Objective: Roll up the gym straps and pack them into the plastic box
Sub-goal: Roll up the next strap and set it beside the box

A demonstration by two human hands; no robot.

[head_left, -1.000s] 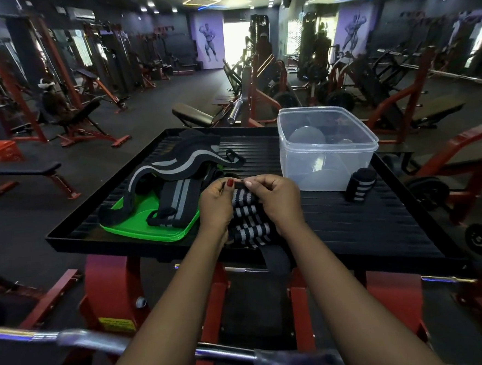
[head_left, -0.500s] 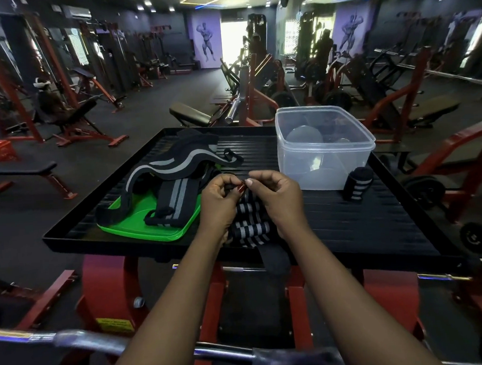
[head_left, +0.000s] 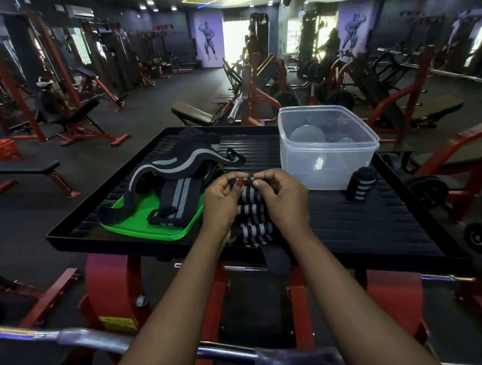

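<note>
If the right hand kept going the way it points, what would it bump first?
Likely the left hand, pinching the same striped strap right beside it, though depth is unclear.

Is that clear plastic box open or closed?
Open. The box has no lid on top; its rim is bare.

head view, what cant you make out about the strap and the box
- strap rolled end: head view, fingers of left hand and right hand cover it.
- plastic box contents: head view, cloudy walls blur them.
- green lid: head view, loose straps cover part.
</note>
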